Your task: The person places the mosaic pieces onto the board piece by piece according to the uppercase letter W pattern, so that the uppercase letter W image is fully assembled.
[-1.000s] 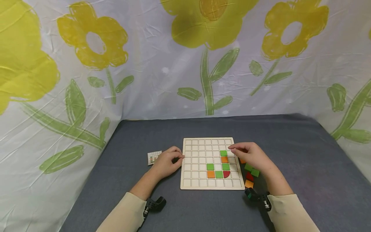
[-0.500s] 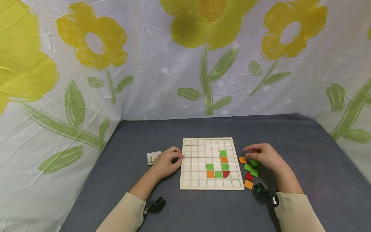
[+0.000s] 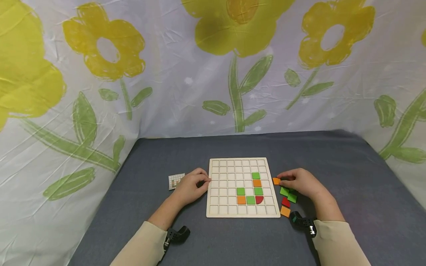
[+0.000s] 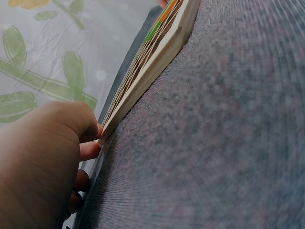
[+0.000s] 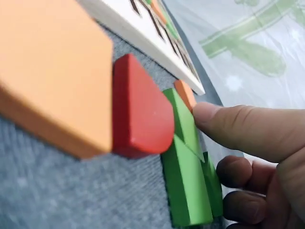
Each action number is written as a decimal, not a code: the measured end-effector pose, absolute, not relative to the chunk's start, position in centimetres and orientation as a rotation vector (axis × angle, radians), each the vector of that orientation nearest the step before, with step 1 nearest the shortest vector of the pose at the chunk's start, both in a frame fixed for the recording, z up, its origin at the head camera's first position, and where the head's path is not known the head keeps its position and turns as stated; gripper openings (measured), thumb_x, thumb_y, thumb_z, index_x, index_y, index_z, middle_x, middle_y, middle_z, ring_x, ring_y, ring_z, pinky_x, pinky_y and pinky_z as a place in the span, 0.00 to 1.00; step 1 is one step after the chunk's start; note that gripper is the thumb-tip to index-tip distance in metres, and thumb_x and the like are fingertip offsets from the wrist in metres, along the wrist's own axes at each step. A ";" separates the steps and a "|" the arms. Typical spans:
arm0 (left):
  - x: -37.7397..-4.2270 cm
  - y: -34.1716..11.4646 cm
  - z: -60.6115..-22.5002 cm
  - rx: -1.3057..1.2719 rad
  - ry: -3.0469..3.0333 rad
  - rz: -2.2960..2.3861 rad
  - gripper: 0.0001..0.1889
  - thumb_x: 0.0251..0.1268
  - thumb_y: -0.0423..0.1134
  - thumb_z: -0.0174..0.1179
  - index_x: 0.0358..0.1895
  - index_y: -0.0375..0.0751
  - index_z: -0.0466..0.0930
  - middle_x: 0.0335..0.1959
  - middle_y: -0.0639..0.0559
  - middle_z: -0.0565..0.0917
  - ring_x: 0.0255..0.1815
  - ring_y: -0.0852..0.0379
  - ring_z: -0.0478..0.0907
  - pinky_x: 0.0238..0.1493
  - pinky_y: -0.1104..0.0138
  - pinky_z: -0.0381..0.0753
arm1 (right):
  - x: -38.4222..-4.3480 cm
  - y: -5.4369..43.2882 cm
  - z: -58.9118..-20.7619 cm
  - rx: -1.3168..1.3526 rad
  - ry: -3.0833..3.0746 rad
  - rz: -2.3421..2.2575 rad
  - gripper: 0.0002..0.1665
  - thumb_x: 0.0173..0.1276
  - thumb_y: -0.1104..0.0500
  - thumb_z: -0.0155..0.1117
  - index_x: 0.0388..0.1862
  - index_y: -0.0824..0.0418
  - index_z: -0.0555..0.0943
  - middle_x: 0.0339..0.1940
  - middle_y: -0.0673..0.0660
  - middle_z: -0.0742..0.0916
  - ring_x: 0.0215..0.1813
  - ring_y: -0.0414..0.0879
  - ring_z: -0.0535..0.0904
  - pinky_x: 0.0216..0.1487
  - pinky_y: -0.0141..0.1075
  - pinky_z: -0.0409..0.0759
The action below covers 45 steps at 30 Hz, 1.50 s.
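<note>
A pale wooden grid board (image 3: 223, 210) lies flat on the table. Its cells hold green tiles (image 3: 240, 191), orange tiles (image 3: 241, 200) and a red quarter-round tile (image 3: 259, 200). At the board's left edge, my left hand (image 3: 191, 188) pinches the rim between thumb and finger, as the left wrist view shows. Just off the right edge, my right hand (image 3: 304, 181) has thumb and forefinger on an orange square tile (image 3: 276, 181). The right wrist view shows the thumb (image 5: 238, 124) against that tile; the forefinger is hidden behind it.
Beside the board's right side lie loose green tiles (image 3: 292, 198), a red tile (image 3: 285, 202) and another orange tile (image 3: 285, 211). A small printed grid card (image 3: 175, 181) sits left of my left hand. A flowered cloth (image 3: 179, 92) hangs behind the dark table.
My right hand has gone from above the board's right side out to the loose tiles, then down onto the orange tile, which has shifted slightly. The left hand stays at the board's edge.
</note>
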<state>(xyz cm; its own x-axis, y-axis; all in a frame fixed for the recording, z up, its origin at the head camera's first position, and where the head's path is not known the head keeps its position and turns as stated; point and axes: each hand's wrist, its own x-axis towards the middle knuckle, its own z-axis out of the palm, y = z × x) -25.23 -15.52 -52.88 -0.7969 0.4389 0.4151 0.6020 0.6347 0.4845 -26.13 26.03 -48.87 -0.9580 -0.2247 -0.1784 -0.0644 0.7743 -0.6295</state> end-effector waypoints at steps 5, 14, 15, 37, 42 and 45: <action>-25.3 -15.6 -52.9 -0.853 -2.590 -0.908 0.05 0.69 0.33 0.66 0.42 0.43 0.90 0.46 0.55 0.82 0.37 0.60 0.79 0.42 0.62 0.81 | -26.2 25.9 -48.8 -0.250 2.734 -0.919 0.20 0.67 0.56 0.74 0.56 0.61 0.88 0.35 0.55 0.83 0.37 0.50 0.73 0.34 0.40 0.71; -25.4 -15.7 -53.1 -0.862 -2.600 -0.902 0.05 0.70 0.35 0.66 0.43 0.44 0.90 0.47 0.55 0.81 0.37 0.61 0.79 0.42 0.62 0.81 | -26.1 25.9 -48.5 -0.306 2.786 -0.973 0.19 0.67 0.57 0.73 0.53 0.65 0.87 0.24 0.53 0.73 0.28 0.48 0.69 0.30 0.39 0.65; -25.3 -15.7 -53.1 -0.862 -2.600 -0.899 0.05 0.70 0.35 0.65 0.43 0.44 0.90 0.47 0.55 0.81 0.37 0.61 0.79 0.42 0.62 0.81 | -26.1 25.9 -48.3 -0.308 2.793 -0.982 0.19 0.67 0.57 0.73 0.53 0.66 0.87 0.24 0.53 0.73 0.28 0.48 0.68 0.30 0.39 0.65; -25.2 -15.7 -52.8 -0.847 -2.609 -0.901 0.05 0.70 0.35 0.65 0.42 0.44 0.90 0.47 0.55 0.82 0.39 0.60 0.80 0.43 0.62 0.81 | -25.5 17.9 -43.9 -0.574 2.879 -1.003 0.14 0.68 0.56 0.72 0.51 0.58 0.88 0.25 0.51 0.70 0.26 0.45 0.63 0.29 0.40 0.62; -25.2 -15.6 -52.7 -0.853 -2.602 -0.916 0.04 0.70 0.34 0.66 0.42 0.44 0.90 0.46 0.55 0.81 0.38 0.60 0.79 0.43 0.62 0.81 | -25.3 16.2 -44.1 -0.603 2.861 -0.895 0.15 0.68 0.55 0.72 0.52 0.56 0.89 0.23 0.49 0.68 0.24 0.43 0.60 0.29 0.39 0.60; -25.2 -15.7 -52.9 -0.852 -2.603 -0.916 0.04 0.70 0.34 0.66 0.42 0.44 0.90 0.46 0.55 0.81 0.38 0.60 0.79 0.43 0.62 0.81 | -25.3 15.5 -44.7 -0.619 2.858 -0.826 0.15 0.68 0.55 0.72 0.52 0.55 0.89 0.22 0.48 0.70 0.24 0.42 0.62 0.29 0.38 0.60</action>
